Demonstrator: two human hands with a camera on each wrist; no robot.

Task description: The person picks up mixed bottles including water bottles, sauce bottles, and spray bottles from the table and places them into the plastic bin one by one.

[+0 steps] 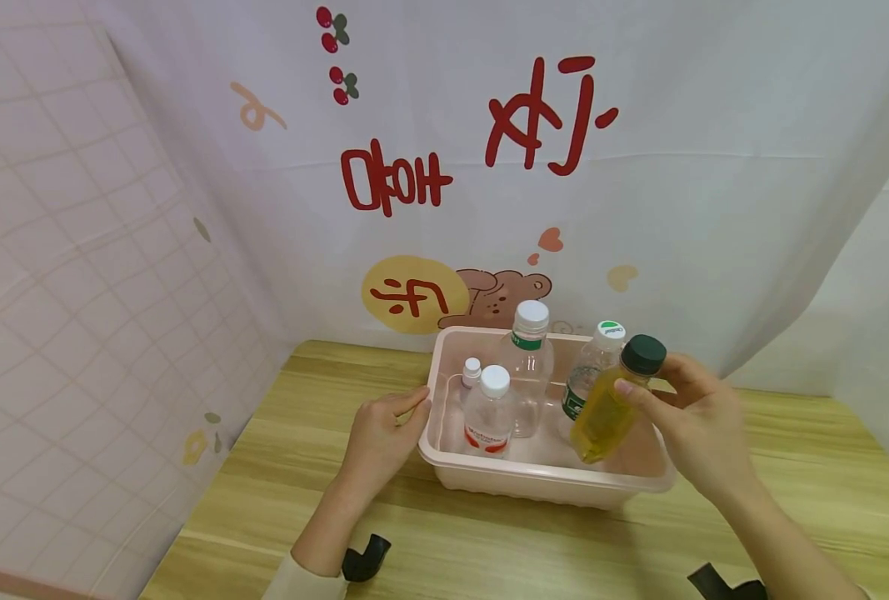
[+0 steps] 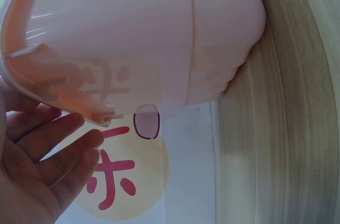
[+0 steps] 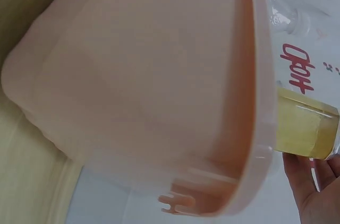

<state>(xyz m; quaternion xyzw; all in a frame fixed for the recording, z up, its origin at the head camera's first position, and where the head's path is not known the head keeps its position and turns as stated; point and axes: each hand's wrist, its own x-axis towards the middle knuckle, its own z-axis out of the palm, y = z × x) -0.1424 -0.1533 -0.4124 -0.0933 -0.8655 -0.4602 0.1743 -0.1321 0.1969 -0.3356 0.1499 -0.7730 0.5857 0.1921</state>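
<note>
My right hand (image 1: 702,425) grips a clear bottle of yellow liquid (image 1: 605,417) with a dark green cap, thumb in front and fingers behind. The bottle leans over the right part of a pale pink plastic bin (image 1: 534,478); the right wrist view shows its yellow lower part (image 3: 305,126) beyond the bin's rim. At the left end, my left hand (image 1: 384,433) pinches the bin's rim. In the left wrist view the other fingers (image 2: 64,155) hang loosely below that rim, and the thumb is hidden.
Inside the bin stand a tall clear bottle (image 1: 526,375) with a white cap, a shorter white-capped bottle (image 1: 487,421), a small bottle (image 1: 471,371) and a green-labelled bottle (image 1: 582,383). The bin rests on a wood-grain table (image 1: 324,400) before a printed white curtain (image 1: 676,167).
</note>
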